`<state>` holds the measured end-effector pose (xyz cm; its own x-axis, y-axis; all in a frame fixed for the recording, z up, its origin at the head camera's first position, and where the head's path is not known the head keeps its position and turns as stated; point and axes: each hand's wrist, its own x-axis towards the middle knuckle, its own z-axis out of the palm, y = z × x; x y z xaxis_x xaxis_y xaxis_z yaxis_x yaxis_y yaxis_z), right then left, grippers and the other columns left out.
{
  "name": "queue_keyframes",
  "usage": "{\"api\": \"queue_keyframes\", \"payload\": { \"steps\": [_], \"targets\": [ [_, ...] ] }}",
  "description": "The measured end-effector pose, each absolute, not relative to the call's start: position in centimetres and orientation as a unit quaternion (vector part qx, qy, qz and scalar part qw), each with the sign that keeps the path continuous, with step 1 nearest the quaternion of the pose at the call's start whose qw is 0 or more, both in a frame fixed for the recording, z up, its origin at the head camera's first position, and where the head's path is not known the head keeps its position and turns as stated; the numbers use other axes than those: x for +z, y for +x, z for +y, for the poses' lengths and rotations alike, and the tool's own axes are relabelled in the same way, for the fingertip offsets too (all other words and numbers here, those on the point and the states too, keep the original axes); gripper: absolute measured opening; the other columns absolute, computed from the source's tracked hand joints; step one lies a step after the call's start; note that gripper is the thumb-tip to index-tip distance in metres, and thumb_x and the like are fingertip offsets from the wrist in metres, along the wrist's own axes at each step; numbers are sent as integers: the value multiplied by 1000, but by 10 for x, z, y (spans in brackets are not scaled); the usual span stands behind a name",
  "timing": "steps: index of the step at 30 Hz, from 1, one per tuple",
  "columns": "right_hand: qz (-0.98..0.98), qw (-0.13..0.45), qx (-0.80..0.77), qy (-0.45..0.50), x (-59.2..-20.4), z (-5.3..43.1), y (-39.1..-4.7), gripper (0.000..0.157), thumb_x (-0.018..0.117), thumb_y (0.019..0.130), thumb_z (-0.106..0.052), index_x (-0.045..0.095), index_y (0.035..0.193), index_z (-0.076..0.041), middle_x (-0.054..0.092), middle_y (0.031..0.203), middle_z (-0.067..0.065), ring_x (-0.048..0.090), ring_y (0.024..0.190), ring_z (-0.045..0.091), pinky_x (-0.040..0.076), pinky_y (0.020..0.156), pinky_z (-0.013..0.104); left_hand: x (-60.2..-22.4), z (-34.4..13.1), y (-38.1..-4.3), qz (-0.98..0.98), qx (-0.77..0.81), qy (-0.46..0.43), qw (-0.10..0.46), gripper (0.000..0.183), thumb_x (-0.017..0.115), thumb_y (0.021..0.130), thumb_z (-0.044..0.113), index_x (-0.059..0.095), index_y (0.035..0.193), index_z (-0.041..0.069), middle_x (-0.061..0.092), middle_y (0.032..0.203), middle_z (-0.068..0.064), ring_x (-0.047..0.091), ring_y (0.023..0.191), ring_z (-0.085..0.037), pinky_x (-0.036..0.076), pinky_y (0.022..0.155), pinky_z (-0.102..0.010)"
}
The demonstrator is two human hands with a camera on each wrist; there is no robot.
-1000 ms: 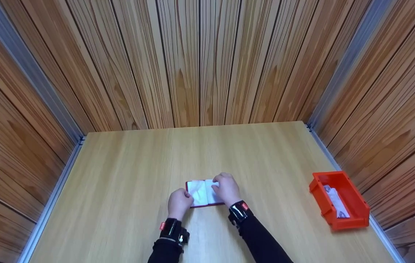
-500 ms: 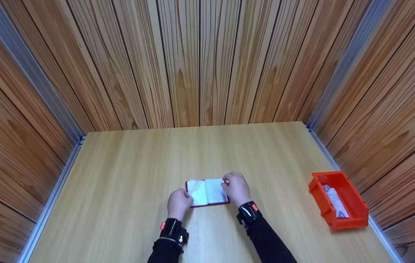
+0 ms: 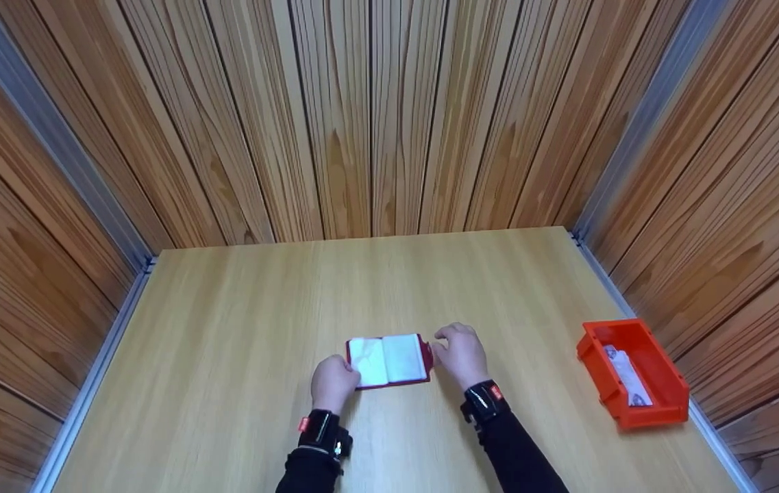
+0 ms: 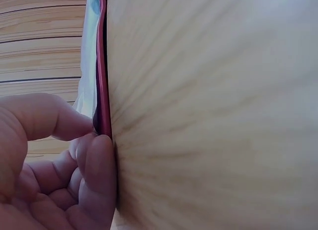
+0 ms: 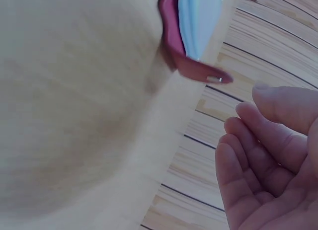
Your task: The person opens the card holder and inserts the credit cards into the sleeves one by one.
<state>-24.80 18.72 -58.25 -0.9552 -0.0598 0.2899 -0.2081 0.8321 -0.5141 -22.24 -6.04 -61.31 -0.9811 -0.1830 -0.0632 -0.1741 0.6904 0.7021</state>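
Observation:
A small red card holder point(image 3: 404, 358) lies open on the wooden table, its two whitish sleeve leaves facing up. My left hand point(image 3: 333, 382) pinches its near left edge; the left wrist view shows thumb and finger meeting on the red cover's rim point(image 4: 103, 101). At the opposite side a red closure tab point(image 3: 428, 355) sticks out, and a small metal piece shows near its end point(image 5: 214, 79) in the right wrist view. Just right of that tab, my right hand point(image 3: 463, 355) hangs with loosely bent fingers, thumb apart from them, holding nothing.
An orange-red plastic bin point(image 3: 660, 416) stands at the table's right side by the metal rail. Inside it lies a pale printed strip point(image 3: 627, 376). Wood-plank walls point(image 3: 348, 137) enclose the table point(image 3: 259, 308) at the back and both sides.
My right hand has slid rightward across the right leaf and off the card holder, leaving that leaf and the red tab uncovered. My left hand keeps its pinch in nearly the same place.

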Motion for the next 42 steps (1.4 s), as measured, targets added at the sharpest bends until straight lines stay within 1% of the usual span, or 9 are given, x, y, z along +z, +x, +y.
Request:
{"api": "queue_keyframes", "payload": {
  "steps": [5,12,16,21,23,28,31,37,42],
  "targets": [
    [-948,142,277,61,-580,201,-246,13,76,83,-7,73,95,-2,67,96,12,61,96,32,50,83,45,-613,-61,-223,-918,-385,99,-4,27,61,76,2,44,59,13,38,57,3,38,52,-16,29,50,-30],
    [-948,176,259,56,-574,229,-246,14,77,82,-6,72,93,0,67,92,12,62,91,32,50,79,46,-610,-61,-224,-916,-385,109,-25,26,62,75,1,45,60,13,41,57,2,41,52,-17,31,48,-30],
    [-953,164,253,25,-569,245,-246,17,76,84,-12,72,97,-2,68,93,10,62,91,32,50,77,46,-609,-60,-225,-913,-389,116,-35,26,62,75,1,45,60,13,41,57,2,42,52,-17,31,48,-30],
    [-957,146,252,0,-562,269,-244,22,74,86,-15,71,103,-2,68,96,13,63,93,34,49,78,49,-611,-61,-224,-916,-387,107,-23,27,62,75,2,43,59,14,39,57,3,39,52,-17,29,48,-30],
    [-957,137,255,-6,-557,281,-242,23,72,88,-16,71,106,-1,68,98,14,63,94,34,49,80,50,-612,-61,-224,-919,-381,101,-14,27,62,74,2,43,58,14,38,56,4,38,52,-17,29,48,-30],
    [-956,93,276,-31,-545,312,-237,29,65,95,-19,66,116,0,65,107,19,60,97,35,47,86,52,-612,-62,-224,-918,-382,106,-18,25,63,75,2,46,60,13,41,57,3,41,52,-17,30,49,-30],
    [-955,77,283,-41,-541,330,-233,31,62,97,-19,64,120,1,64,111,21,58,99,37,46,89,54,-612,-62,-225,-916,-385,109,-23,23,63,75,3,48,61,13,43,58,2,42,53,-17,31,50,-30],
    [-954,82,283,-55,-533,363,-225,35,61,97,-21,63,122,3,64,113,25,58,101,40,46,89,56,-613,-62,-226,-918,-381,110,-28,22,64,75,3,48,63,12,45,59,1,43,54,-18,32,51,-31],
    [-952,94,282,-75,-525,386,-216,35,60,98,-21,62,123,4,64,112,25,58,100,40,46,89,56,-612,-63,-226,-912,-390,119,-49,20,64,78,3,49,67,11,45,62,0,45,56,-18,35,53,-31]
  ]
}}
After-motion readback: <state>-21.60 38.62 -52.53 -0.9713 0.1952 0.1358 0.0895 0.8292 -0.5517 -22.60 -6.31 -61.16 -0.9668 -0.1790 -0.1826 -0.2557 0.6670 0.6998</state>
